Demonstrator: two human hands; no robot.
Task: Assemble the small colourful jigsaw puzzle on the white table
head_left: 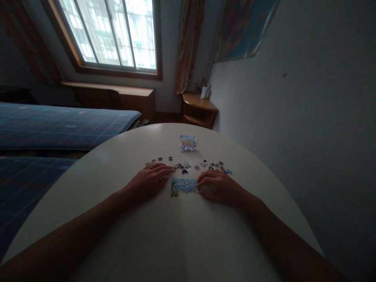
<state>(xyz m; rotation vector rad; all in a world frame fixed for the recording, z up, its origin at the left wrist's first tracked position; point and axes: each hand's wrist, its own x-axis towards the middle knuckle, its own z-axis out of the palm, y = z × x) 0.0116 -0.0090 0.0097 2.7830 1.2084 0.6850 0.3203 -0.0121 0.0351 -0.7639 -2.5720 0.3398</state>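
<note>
A partly joined strip of blue jigsaw puzzle (184,186) lies on the white round table (176,235) in front of me. My left hand (149,181) rests flat just left of it, fingers stretched toward the loose pieces. My right hand (219,187) lies palm down at the strip's right end, fingertips touching its edge. Several loose puzzle pieces (188,166) are strewn in a row just beyond both hands. A small printed picture card (188,143) lies farther back.
A bed with a blue checked cover (58,123) stands left of the table. A grey wall (308,117) runs along the right. A wooden corner shelf (199,109) and a low wooden unit (117,96) stand under the window (114,33).
</note>
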